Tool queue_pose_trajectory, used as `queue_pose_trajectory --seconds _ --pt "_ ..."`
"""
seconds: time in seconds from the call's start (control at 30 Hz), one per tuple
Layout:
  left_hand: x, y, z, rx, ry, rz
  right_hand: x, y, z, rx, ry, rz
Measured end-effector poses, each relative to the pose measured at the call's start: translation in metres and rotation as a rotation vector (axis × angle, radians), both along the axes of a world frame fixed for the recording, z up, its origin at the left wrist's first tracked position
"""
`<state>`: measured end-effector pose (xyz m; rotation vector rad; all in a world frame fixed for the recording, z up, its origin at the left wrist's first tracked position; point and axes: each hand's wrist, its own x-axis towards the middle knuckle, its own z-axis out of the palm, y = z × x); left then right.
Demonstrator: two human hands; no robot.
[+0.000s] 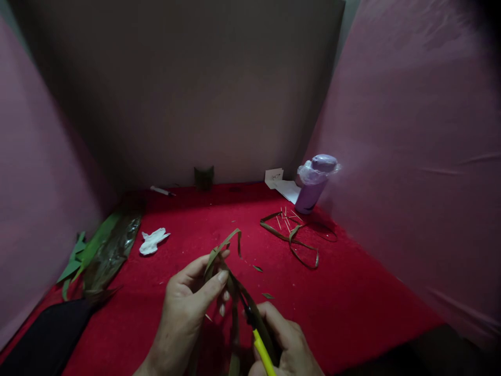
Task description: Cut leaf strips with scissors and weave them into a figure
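My left hand (190, 303) is closed, thumb and fingers pinching a long, folded brown-green leaf strip (211, 261). One end of the strip bends over above the fingertips, and other lengths hang down between my hands. In my right hand (289, 342) is a pair of scissors (263, 352) with a yellow handle. Its dark blades point up and left, against the strip and just below my left fingertips. Part of the strip runs beside the handle under my right fingers. I cannot tell whether the blades are apart.
Red cloth (344, 297) covers the table. Toothpicks (287, 219) and a loose strip (274, 230) lie to the right, before a purple container (311, 193) and white papers (287, 189). To the left are crumpled tissue (153, 241), leaves (104, 245) and a black object (50, 334). A syringe-like item (161, 191) lies behind.
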<state>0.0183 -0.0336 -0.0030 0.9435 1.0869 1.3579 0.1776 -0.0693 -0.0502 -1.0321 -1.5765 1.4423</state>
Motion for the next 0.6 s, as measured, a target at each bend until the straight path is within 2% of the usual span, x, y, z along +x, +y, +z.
queue_pose_trajectory --seconds 0.1,0.5,0.6 --pt "0.0002 -0.0006 0.0002 0.01 -0.029 -0.018 -0.0012 -0.0002 0.0007 -0.016 -0.014 -0.009" --pt "0.0007 0.0001 -0.0025 0.023 -0.05 -0.016 -0.0004 0.0034 -0.0004 0.119 -0.074 -0.036" --pt "0.0008 -0.0009 -0.0022 0.027 -0.055 -0.039 -0.0034 0.0025 0.0031 0.081 0.001 0.013"
